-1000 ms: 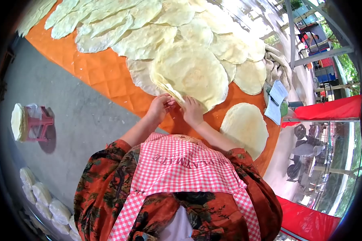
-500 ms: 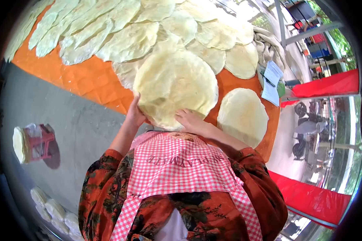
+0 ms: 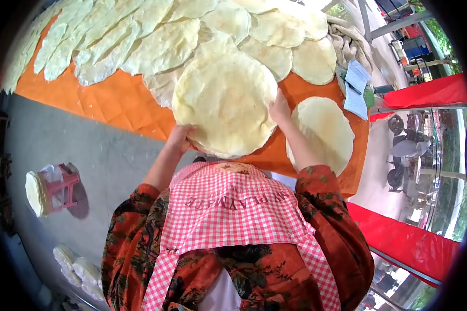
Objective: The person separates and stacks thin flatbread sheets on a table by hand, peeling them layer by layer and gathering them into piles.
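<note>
A large round flatbread (image 3: 225, 103), pale and thin, lies in front of me at the near edge of the table, perhaps on top of others. My left hand (image 3: 180, 139) grips its lower left rim, the thumb on top and the fingers hidden beneath. At its right rim my right hand (image 3: 280, 110) is closed on the edge, the fingers partly out of sight. Beside my right forearm another round flatbread (image 3: 324, 136) rests flat on the orange tabletop (image 3: 104, 106). Many more overlapping flatbreads (image 3: 163, 46) spread across the far side.
A notebook with a pen (image 3: 356, 90) lies at the right, near a crumpled cloth (image 3: 350, 44). On the floor at left stands a pink stool (image 3: 62, 187) with a flatbread stack (image 3: 36, 194) by it. Wrapped bundles (image 3: 80, 269) sit lower left. Red sheeting (image 3: 410, 241) hangs at right.
My right hand has moved from the flatbread's near surface up to its right rim. The left hand stays on the left rim. The view has shifted slightly.
</note>
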A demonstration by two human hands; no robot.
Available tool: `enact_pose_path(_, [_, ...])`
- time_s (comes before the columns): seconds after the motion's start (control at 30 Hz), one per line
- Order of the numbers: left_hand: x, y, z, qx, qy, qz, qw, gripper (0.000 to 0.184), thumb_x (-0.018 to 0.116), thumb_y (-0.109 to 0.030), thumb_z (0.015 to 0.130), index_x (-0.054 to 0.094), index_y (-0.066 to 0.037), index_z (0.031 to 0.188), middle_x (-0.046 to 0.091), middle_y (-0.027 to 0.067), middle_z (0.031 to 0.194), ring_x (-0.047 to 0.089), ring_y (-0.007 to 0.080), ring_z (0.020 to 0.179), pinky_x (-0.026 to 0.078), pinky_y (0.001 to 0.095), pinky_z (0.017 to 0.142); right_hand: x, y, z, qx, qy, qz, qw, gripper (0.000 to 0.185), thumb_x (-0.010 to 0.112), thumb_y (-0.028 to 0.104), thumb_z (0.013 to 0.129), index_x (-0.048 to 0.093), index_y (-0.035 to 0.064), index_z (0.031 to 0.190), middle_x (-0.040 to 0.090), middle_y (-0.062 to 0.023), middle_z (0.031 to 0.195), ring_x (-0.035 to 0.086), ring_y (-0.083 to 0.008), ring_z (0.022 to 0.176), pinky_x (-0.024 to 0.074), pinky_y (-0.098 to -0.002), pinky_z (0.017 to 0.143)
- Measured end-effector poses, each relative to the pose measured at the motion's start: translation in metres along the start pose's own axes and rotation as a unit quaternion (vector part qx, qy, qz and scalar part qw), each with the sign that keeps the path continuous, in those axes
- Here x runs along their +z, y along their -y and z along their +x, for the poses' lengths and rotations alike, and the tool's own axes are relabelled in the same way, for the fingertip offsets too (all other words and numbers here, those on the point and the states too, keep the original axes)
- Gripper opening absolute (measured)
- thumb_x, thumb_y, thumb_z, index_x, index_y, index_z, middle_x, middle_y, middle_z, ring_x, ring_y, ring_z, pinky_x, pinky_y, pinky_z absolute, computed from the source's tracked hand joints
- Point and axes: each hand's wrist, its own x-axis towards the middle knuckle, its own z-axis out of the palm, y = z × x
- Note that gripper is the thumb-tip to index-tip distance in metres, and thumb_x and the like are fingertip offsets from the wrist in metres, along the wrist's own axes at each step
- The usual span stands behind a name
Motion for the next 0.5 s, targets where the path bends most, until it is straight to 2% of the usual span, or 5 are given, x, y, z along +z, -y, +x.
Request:
enact_pose_path(0.1, [-0.011,0.007,0.009,-0.028,-0.028,0.024,0.999,0.042,0.052,-0.003,0.082,0.047,0.002,0.123,0.059,0.0160,0.114,0.060,0.0334,0.102,0.052,0.0468,0.086,-0.012,-0.007,0.006,-0.005,-0.045,-0.006,0.999,0.073,0.067,0.026,0.083,0.029,0.0006,0.141,0.043,-0.0239,0.138,0.045,-0.0406,0.124,0.0400,-0.0454,0.100])
enact_pose_path(0.17, [0.003,-0.003,0.000,-0.009,-0.039,0.012,0.999,0.040,0.051,-0.004,0.083,0.048,0.002,0.123,0.059,0.0153,0.113,0.060,0.0313,0.101,0.053,0.0459,0.083,-0.035,0.012,-0.020,-0.176,-0.139,-0.027,0.974,0.074,0.070,0.030,0.081,0.033,0.0001,0.138,0.046,-0.0246,0.134,0.046,-0.0391,0.123,0.0393,-0.0446,0.101])
enact_pose_path(0.3, [0.020,-0.022,-0.009,-0.022,-0.019,0.024,0.999,0.036,0.048,-0.006,0.086,0.048,0.005,0.120,0.059,0.0161,0.111,0.061,0.0284,0.099,0.054,0.0423,0.082,-0.050,0.043,-0.113,-0.405,0.041,0.002,0.913,0.093,0.079,0.040,0.068,0.034,0.0016,0.139,0.044,-0.0198,0.137,0.041,-0.0371,0.129,0.0299,-0.0495,0.108])
enact_pose_path(0.37, [0.018,-0.027,0.000,-0.037,-0.004,0.025,0.999,0.036,0.048,-0.006,0.086,0.048,0.006,0.120,0.059,0.0173,0.112,0.061,0.0289,0.099,0.055,0.0405,0.082,-0.044,0.053,-0.136,-0.409,0.076,-0.053,0.908,0.099,0.081,0.043,0.063,0.033,0.0039,0.141,0.044,-0.0173,0.138,0.041,-0.0366,0.129,0.0272,-0.0535,0.108])
enact_pose_path(0.5, [0.026,-0.033,0.001,-0.028,-0.019,0.010,0.999,0.036,0.048,-0.010,0.088,0.048,0.005,0.120,0.058,0.0178,0.114,0.059,0.0309,0.103,0.053,0.0421,0.087,-0.013,0.051,-0.122,-0.323,-0.033,0.020,0.945,0.062,0.069,0.016,0.073,0.050,0.0065,0.131,0.059,-0.0191,0.122,0.057,-0.0350,0.111,0.0456,-0.0424,0.095])
